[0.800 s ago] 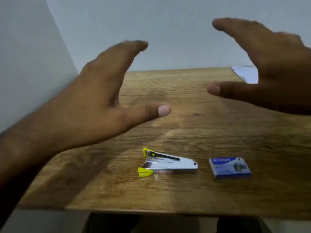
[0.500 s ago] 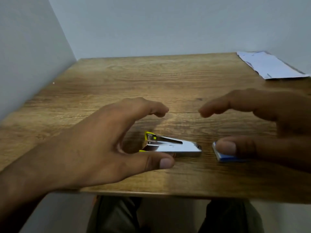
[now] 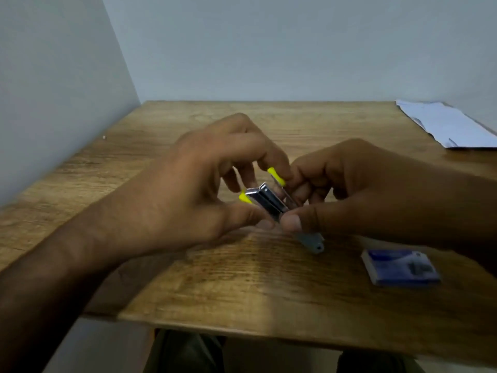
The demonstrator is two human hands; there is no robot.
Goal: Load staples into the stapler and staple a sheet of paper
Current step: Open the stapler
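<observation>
A small silver stapler (image 3: 269, 201) with yellow ends is lifted a little above the wooden table (image 3: 242, 292), tilted with its nose down to the right. My left hand (image 3: 188, 189) grips its rear end, with fingertips on a yellow tab. My right hand (image 3: 363, 189) pinches its front part between thumb and fingers. A blue staple box (image 3: 400, 267) lies flat on the table at the right, below my right wrist. White paper (image 3: 446, 125) rests at the far right corner.
A pale wall runs along the table's left edge and another stands behind it. The table's front edge is close to me, with dark-clothed knees (image 3: 188, 354) showing below it.
Both hands came down from the air onto the stapler and picked it up off the table. It now hangs tilted between them. The staple box has not moved.
</observation>
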